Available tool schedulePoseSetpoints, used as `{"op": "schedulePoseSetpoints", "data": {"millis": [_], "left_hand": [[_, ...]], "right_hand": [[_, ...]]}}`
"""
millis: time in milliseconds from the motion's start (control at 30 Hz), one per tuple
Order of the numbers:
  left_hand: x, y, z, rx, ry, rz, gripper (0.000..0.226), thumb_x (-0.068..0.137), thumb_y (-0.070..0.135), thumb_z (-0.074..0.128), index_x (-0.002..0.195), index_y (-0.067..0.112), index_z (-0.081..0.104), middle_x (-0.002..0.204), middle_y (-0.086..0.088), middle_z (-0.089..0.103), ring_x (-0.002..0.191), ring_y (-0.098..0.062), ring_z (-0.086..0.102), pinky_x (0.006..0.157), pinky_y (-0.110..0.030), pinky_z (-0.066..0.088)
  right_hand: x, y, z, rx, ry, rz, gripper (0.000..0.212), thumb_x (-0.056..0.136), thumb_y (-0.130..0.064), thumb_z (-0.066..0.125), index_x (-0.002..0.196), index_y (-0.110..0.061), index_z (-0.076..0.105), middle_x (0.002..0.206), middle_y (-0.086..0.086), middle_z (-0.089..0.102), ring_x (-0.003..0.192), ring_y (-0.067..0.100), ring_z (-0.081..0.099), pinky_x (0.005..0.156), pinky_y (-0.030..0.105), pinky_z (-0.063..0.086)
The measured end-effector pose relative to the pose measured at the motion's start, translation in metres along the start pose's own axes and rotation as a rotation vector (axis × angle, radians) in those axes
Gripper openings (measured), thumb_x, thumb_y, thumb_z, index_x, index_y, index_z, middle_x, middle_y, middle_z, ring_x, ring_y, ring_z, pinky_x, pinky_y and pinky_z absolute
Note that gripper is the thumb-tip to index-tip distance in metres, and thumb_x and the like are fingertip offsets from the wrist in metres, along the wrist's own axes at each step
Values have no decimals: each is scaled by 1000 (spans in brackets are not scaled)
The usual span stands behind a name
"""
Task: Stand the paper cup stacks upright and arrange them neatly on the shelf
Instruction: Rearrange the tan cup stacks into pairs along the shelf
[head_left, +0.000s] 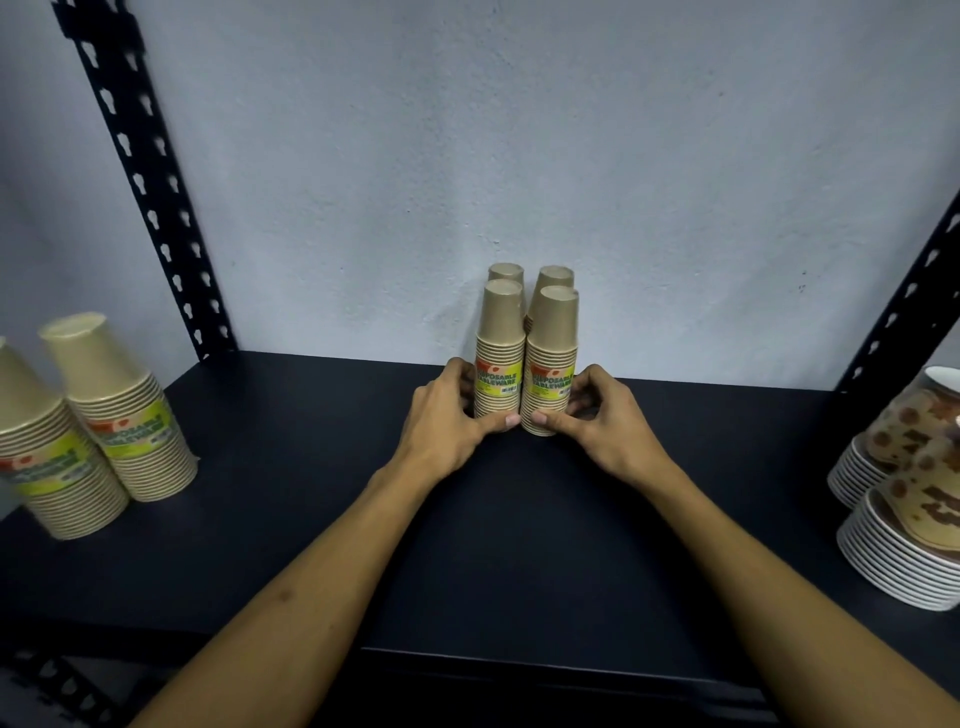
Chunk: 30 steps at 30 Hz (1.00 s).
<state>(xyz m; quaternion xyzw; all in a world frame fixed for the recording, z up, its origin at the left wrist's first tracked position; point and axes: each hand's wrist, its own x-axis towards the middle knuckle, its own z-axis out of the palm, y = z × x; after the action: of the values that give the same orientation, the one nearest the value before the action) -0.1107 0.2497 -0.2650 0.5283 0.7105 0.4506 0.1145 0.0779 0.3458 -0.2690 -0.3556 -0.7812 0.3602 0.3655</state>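
Several tan paper cup stacks stand upright, bottoms up, in a tight block at the back middle of the dark shelf (291, 519). The front left stack (501, 338) and front right stack (553, 343) carry yellow-green labels. Two more stacks (556, 274) stand right behind them against the wall. My left hand (449, 421) wraps the left side of the front left stack, thumb across its base. My right hand (597, 421) grips the right side of the front right stack, thumb on its base.
Two more tan labelled cup stacks (130, 415) stand at the shelf's left end. Patterned cup stacks with white rims (904, 530) sit at the right end. Black slotted uprights (150, 192) frame both sides, and a grey wall closes the back.
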Motion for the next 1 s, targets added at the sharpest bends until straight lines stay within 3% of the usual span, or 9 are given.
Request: {"op": "schedulePoseSetpoints", "data": {"millis": [200, 400, 533, 600, 667, 733, 833, 1000], "left_hand": [[-2, 1, 1, 12, -6, -4, 68, 69, 45, 90, 121, 21, 54, 106, 13, 64, 97, -8, 63, 84, -27, 54], [-6, 2, -1, 53, -40, -20, 66, 72, 46, 88, 122, 18, 54, 111, 8, 67, 101, -10, 63, 86, -27, 53], [-14, 4, -4, 119, -102, -87, 85, 68, 61, 83, 133, 23, 45, 128, -1, 60, 121, -18, 56, 99, -39, 52], [-21, 6, -6, 195, -131, -116, 95, 72, 66, 77, 144, 20, 37, 138, -8, 51, 132, -23, 45, 106, -43, 46], [-28, 8, -7, 324, -137, -119, 100, 81, 69, 66, 152, 10, 29, 151, -14, 41, 142, -28, 35, 113, -44, 38], [-35, 9, -8, 439, -141, -125, 100, 87, 71, 55, 156, 5, 24, 162, -14, 28, 150, -28, 25, 120, -41, 28], [-46, 9, -11, 501, -181, -141, 96, 91, 72, 45, 158, 7, 22, 168, -12, 16, 155, -25, 13, 126, -40, 12], [-74, 12, -17, 547, -177, -110, 84, 96, 66, 40, 158, 10, 26, 167, -10, 19, 156, -26, 11, 126, -40, 10]], "right_hand": [[-1, 0, 1, 3, -1, 7, 42, 74, -33, 89, 97, -17, 57, 96, 0, 69, 87, 18, 65, 74, 25, 55], [-2, -2, -1, 0, -26, 4, 41, 75, -34, 88, 98, -19, 57, 98, 0, 69, 86, 15, 64, 76, 25, 54], [-8, -8, -1, -43, -25, 42, 47, 75, -39, 87, 106, -18, 58, 102, -4, 68, 92, 14, 65, 75, 18, 51], [-14, -11, -1, -131, 0, 83, 63, 70, -52, 86, 115, -19, 56, 114, -3, 67, 103, 15, 64, 88, 28, 52], [-23, -14, -1, -368, 7, 140, 84, 65, -70, 80, 128, -21, 52, 131, -3, 60, 122, 19, 54, 107, 43, 40], [-34, -19, 0, -598, -28, 187, 94, 70, -80, 66, 139, -19, 45, 145, 1, 51, 136, 24, 41, 114, 49, 28], [-49, -26, 2, -759, -94, 192, 84, 86, -79, 43, 145, -19, 42, 155, 4, 42, 145, 27, 33, 116, 52, 22], [-76, -35, 2, -787, -162, 208, 78, 96, -70, 30, 155, -19, 33, 167, 5, 24, 155, 26, 15, 123, 51, 13]]}}
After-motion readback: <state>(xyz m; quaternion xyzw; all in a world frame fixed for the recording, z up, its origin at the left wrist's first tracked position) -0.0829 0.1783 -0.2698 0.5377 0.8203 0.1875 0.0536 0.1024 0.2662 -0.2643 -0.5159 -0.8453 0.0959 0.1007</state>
